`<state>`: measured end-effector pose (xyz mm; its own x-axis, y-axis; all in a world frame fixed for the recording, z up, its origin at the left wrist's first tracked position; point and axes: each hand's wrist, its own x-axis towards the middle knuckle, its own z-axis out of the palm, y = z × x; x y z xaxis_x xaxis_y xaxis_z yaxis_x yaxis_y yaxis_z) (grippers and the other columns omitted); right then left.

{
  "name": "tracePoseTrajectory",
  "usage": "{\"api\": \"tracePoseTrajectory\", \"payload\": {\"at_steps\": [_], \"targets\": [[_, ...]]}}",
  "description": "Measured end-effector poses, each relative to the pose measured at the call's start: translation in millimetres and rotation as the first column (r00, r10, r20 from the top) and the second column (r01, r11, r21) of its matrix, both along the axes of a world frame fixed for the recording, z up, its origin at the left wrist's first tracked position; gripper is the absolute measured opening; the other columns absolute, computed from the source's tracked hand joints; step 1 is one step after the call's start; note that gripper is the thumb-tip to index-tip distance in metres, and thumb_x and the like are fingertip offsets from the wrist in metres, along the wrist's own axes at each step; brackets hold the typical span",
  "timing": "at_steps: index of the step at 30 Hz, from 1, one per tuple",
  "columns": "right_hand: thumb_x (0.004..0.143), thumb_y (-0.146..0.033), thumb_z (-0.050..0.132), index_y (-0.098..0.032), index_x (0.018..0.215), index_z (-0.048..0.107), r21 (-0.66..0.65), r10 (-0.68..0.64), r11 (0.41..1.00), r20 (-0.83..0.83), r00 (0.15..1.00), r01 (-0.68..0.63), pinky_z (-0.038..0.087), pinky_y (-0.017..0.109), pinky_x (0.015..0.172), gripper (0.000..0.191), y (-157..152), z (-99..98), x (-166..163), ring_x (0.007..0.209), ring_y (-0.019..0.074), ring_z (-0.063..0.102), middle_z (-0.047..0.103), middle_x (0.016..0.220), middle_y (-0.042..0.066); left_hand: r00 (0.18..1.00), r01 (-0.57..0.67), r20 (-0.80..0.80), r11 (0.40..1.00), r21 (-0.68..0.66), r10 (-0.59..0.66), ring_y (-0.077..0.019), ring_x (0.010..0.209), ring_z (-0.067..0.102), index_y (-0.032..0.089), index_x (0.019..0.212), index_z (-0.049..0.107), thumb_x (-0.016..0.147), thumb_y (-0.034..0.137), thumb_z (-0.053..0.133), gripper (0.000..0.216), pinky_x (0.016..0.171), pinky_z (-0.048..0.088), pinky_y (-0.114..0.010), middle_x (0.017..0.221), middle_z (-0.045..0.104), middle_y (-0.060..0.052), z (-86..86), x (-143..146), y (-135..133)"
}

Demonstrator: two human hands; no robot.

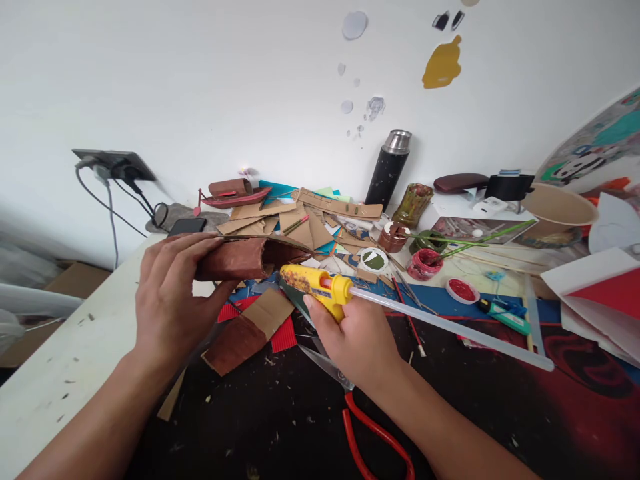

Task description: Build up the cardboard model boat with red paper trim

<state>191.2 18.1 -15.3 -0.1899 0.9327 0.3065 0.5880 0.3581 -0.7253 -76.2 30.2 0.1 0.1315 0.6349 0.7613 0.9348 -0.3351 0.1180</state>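
My left hand (170, 293) is closed around a brown painted cardboard piece (245, 257), curved like a small hull, and holds it above the table. My right hand (357, 337) grips a yellow glue gun (317, 283) whose nozzle points left at the open end of the cardboard piece. A long clear glue stick (450, 327) juts from the back of the gun to the right. Below the hands lie a brown cardboard strip (247, 330) and red corrugated paper (283, 333).
Red-handled scissors (360, 420) lie near my right wrist. Behind are cardboard scraps (305, 223), a small brown boat model (235, 193), a black flask (387, 170), paint jars (424, 263), a red paint lid (463, 290), a phone (187, 225), and a wall socket with cables (115, 163).
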Motion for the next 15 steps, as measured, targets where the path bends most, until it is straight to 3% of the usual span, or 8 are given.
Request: {"api": "tracePoseTrajectory", "payload": {"at_steps": [15], "targets": [[0.109, -0.049, 0.057, -0.019, 0.098, 0.082, 0.098, -0.048, 0.994, 0.086, 0.995, 0.040, 0.055, 0.035, 0.068, 0.040, -1.5, 2.1, -3.5, 0.078, 0.0306, 0.080, 0.083, 0.083, 0.012, 0.993, 0.087, -0.092, 0.986, 0.144, -0.074, -0.0400, 0.127, 0.074, 0.025, 0.151, 0.065, 0.090, 0.020, 0.089, 0.066, 0.111, 0.055, -0.059, 0.136, 0.081, -0.019, -3.0, -4.5, 3.6]]}}
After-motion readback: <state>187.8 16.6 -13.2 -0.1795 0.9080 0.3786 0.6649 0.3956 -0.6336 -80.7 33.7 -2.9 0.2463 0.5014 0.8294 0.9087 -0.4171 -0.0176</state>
